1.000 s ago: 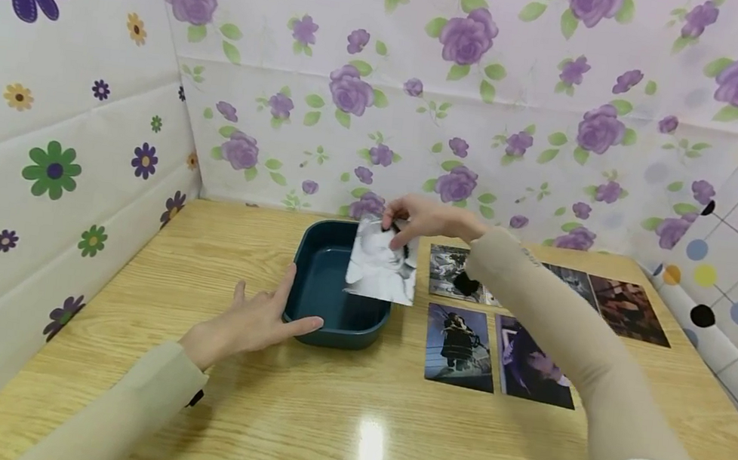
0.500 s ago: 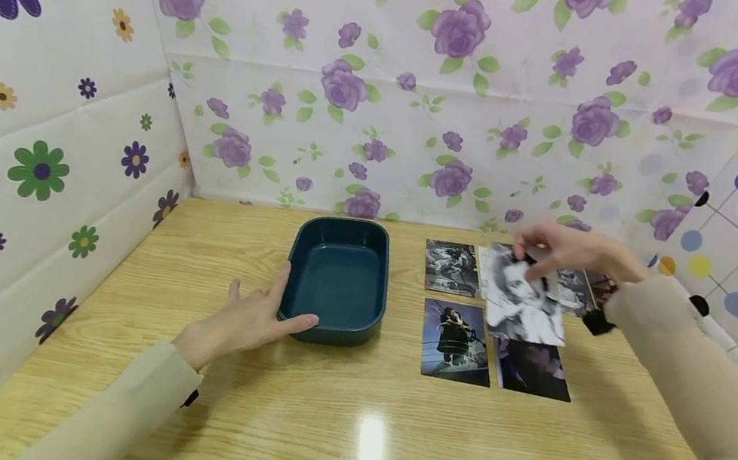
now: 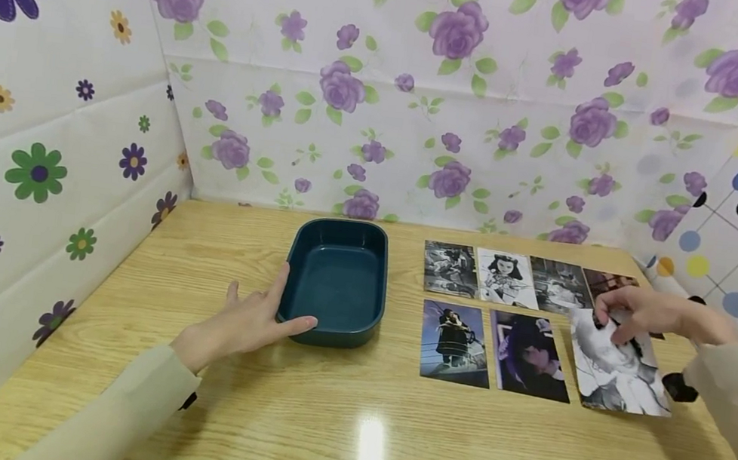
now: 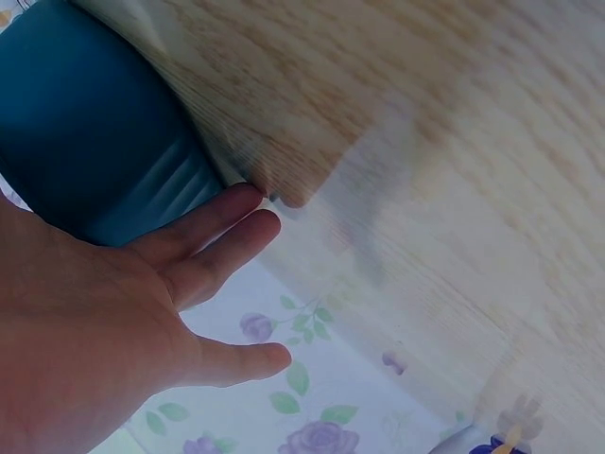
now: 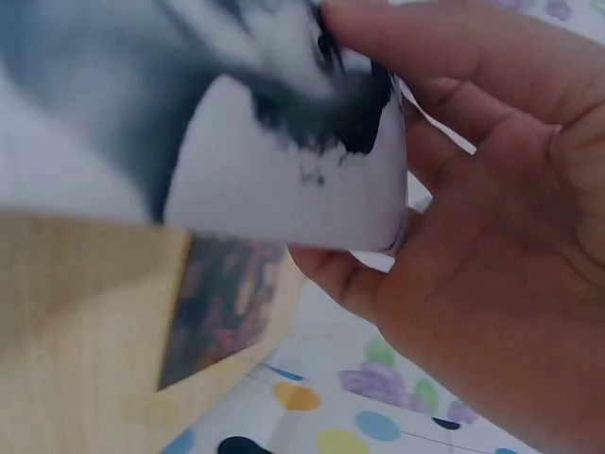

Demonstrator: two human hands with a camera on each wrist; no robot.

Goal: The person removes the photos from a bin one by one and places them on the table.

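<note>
My right hand (image 3: 656,314) pinches a black-and-white photo card (image 3: 616,364) by its upper edge, at the right end of the front row. In the right wrist view the card (image 5: 274,180) sits between thumb and fingers, slightly bent. My left hand (image 3: 238,325) rests with spread fingers against the left side and near corner of a dark teal rectangular dish (image 3: 329,338), whose inside holds nothing. The left wrist view shows straight fingers alongside the teal dish (image 4: 104,123). To the left of the held card lie a purple photo card (image 3: 529,354) and a blue-toned one (image 3: 455,342).
Behind them is a row of photo cards: a grey one (image 3: 450,268), a black-and-white portrait (image 3: 507,278), another grey one (image 3: 559,284) and a dark reddish one (image 3: 605,282), partly hidden by my right hand. Flowered cloth (image 3: 382,110) hangs along the wooden table's (image 3: 292,426) back and sides.
My right hand has carried the black-and-white card from over the dish, rightward across the rows, to the front row's right end. The left hand has stayed at the dish.
</note>
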